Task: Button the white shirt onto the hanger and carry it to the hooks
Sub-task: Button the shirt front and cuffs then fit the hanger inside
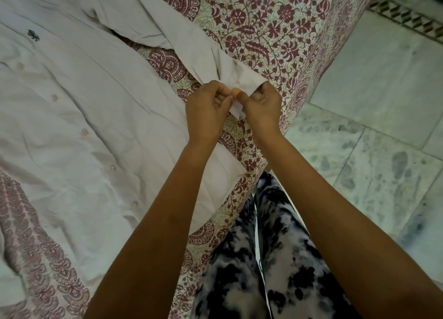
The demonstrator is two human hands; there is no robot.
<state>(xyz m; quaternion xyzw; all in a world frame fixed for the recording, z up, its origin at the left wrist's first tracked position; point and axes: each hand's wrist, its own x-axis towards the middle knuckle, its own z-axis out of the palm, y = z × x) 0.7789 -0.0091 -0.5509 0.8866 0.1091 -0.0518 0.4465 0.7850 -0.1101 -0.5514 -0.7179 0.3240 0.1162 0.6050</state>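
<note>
Pinching the cuff [248, 82] with curled fingers [221, 95] of left hand [206, 107] and right hand [262, 104], white shirt [84, 107] flat on the bed [287, 31], looks fiddly, thin fabric could slip free and slide off the edge.

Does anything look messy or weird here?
The white shirt lies wrinkled on the bedspread. Its sleeve is bunched up near the cuff, which the left hand and right hand pinch. The pale floor tiles have dark smudges. Nothing looks torn or spilled.
</note>
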